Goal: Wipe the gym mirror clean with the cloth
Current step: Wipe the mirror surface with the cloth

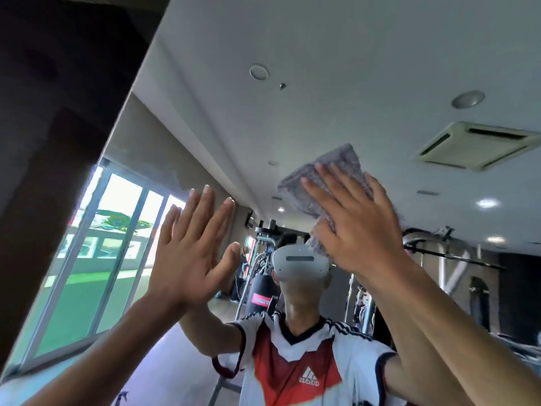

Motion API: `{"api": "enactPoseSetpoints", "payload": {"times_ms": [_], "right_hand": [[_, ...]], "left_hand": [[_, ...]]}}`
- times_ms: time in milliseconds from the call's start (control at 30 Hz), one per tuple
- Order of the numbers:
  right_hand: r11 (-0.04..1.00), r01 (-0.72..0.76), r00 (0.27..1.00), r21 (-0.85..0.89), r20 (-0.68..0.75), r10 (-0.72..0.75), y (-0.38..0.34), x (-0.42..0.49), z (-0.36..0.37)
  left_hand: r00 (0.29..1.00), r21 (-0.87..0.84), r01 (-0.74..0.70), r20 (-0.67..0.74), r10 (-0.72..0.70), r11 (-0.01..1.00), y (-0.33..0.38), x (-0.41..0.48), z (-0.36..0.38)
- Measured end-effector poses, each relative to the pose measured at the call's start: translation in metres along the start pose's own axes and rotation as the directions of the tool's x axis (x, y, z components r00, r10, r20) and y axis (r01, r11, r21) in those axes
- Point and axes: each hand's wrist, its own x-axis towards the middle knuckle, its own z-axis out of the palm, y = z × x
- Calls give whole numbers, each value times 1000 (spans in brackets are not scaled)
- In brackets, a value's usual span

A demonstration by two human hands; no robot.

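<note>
On mirror (380, 54), cloth (301, 197), near-vertical lengthwise, under right hand (357, 224); left hand (187, 253) apart; both flat-fingered.

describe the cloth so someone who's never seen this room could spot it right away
Start with the big gym mirror that fills the view. High on it, right of centre, the right hand presses flat, with the cloth under it. It is a fuzzy grey folded pad, the only soft thing there; the left hand beside it lies bare on the glass.
</note>
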Motion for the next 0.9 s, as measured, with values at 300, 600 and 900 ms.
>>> {"api": "enactPoseSetpoints", "payload": {"times_ms": [300,600,900], "right_hand": [[992,-128,992,13,-24,128,-91,75,13],[973,-233,972,1,13,233,-62,71,8],[976,214,973,-47,95,-209,-160,100,25]], "left_hand": [[996,84,-67,69,62,994,-17,1,-9],[987,167,-71,154,45,983,-119,-3,-34],[995,23,62,74,-63,998,-131,-6,-26]]}}
